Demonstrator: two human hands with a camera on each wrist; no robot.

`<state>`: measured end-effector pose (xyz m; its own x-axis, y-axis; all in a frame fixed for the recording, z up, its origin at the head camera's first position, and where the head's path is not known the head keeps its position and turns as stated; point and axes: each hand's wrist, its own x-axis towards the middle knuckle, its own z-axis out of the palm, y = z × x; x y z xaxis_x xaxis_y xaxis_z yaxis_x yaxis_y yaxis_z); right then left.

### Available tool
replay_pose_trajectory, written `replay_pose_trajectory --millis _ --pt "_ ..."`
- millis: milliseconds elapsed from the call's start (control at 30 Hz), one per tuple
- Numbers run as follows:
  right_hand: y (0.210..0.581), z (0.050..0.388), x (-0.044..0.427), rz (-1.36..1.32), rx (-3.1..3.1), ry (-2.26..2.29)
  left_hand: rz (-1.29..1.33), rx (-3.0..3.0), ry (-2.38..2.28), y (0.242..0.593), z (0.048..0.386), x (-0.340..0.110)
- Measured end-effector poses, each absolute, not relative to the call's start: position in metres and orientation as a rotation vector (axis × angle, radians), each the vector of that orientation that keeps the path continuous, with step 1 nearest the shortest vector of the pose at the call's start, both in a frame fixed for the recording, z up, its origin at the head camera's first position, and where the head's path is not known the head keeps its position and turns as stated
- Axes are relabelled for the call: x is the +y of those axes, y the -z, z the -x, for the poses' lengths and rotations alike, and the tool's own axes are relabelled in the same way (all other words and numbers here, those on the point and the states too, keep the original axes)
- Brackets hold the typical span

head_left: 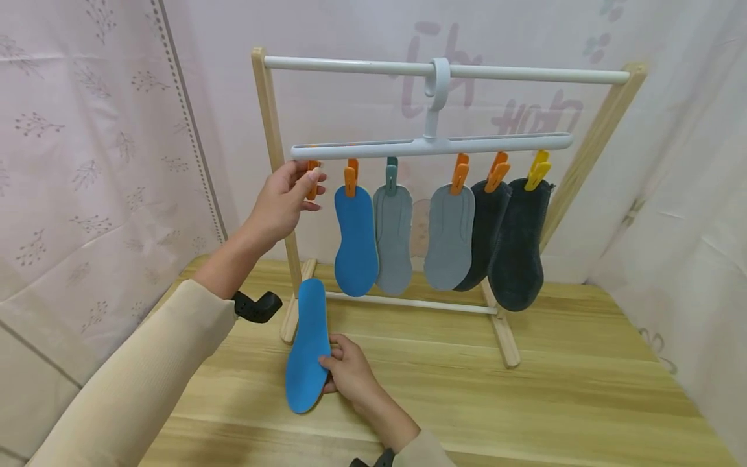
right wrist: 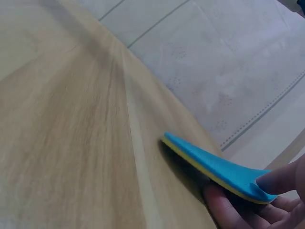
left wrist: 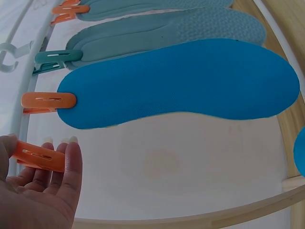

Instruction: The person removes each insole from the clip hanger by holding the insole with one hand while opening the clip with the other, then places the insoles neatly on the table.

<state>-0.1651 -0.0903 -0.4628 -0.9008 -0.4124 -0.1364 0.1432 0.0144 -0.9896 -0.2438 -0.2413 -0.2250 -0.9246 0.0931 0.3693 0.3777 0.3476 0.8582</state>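
Note:
At the left end of the white hanger (head_left: 362, 150), my left hand (head_left: 283, 198) holds an orange clip (head_left: 313, 180) between thumb and fingers; the left wrist view shows this clip (left wrist: 40, 156) with no insole in it. Low over the table, my right hand (head_left: 353, 375) pinches the edge of a loose blue insole (head_left: 308, 350), thumb on its blue face, fingers beneath. Its yellow edge layer shows in the right wrist view, beside my right hand (right wrist: 267, 205). Another blue insole (head_left: 356, 243) hangs from the neighbouring orange clip (head_left: 351, 178).
Grey insoles (head_left: 393, 240) and dark insoles (head_left: 518, 250) hang further right from green, orange and yellow clips. A wooden rack (head_left: 270, 117) with a white top bar (head_left: 350, 65) carries the hanger above the wooden table (head_left: 408, 389). Patterned curtains (head_left: 87, 130) surround it.

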Motion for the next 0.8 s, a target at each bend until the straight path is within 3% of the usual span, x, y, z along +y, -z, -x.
replay_pose_trajectory --millis 467,800 --pt "0.475 0.176 -0.102 0.344 2.142 1.857 0.413 -2.374 1.600 0.231 0.247 -0.242" --pt "0.468 0.178 -0.106 0.540 2.562 1.573 0.414 -2.376 1.592 0.231 0.248 -0.243"
